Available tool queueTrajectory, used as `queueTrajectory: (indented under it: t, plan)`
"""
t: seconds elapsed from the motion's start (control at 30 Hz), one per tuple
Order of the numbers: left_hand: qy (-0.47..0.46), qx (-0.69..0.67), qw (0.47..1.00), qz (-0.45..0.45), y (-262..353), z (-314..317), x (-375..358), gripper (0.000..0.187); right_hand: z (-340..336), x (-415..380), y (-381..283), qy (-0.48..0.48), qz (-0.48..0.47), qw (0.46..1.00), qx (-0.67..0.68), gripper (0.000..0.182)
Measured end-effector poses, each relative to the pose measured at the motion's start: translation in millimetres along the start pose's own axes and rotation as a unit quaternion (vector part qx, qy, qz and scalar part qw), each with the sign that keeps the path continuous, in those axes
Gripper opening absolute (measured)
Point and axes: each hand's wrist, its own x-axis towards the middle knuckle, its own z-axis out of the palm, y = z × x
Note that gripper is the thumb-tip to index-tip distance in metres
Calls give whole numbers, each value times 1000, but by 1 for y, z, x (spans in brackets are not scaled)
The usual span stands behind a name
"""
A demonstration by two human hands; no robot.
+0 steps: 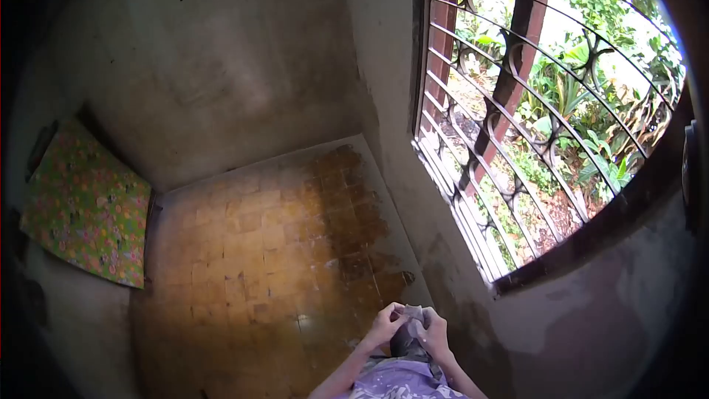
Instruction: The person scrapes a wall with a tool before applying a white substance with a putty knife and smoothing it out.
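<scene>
Both hands are close together in front of my body at the bottom of the head view. My left hand (387,324) pinches one side of a small grey piece, thin and soft-looking like cloth (413,312). On its other side my right hand (434,329) has its fingers closed on the same piece. What exactly this grey piece is, I cannot make out. Below the hands are dark trousers (410,343) and a purple shirt with white marks (399,377). Parts of the fingertips are hidden behind the piece.
A barred window (509,140) fills the right side, with plants outside. Worn orange-brown floor tiles (251,251) stretch ahead to the stained walls (221,66). At the left, a green flower-patterned panel (88,207) leans near the wall.
</scene>
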Motion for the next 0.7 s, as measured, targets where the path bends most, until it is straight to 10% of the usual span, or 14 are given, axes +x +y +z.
queueTrajectory:
  t: [0.13, 0.27, 0.5, 0.7]
  plan:
    - [38, -60, 997, 18, 6, -25, 54, 46, 21, 80, -3, -23, -24, 999, -24, 14]
    - [188, 228, 945, 138, -12, -98, 114, 77, 59, 186, -9, 9, -138, 988, -72, 14]
    - [453, 250, 855, 42, -9, -278, 188, 54, 117, 399, -103, -43, -288, 956, -34, 22]
    - [523, 194, 826, -84, 119, -362, 272, 51, 154, 560, -180, -71, -308, 948, -45, 23]
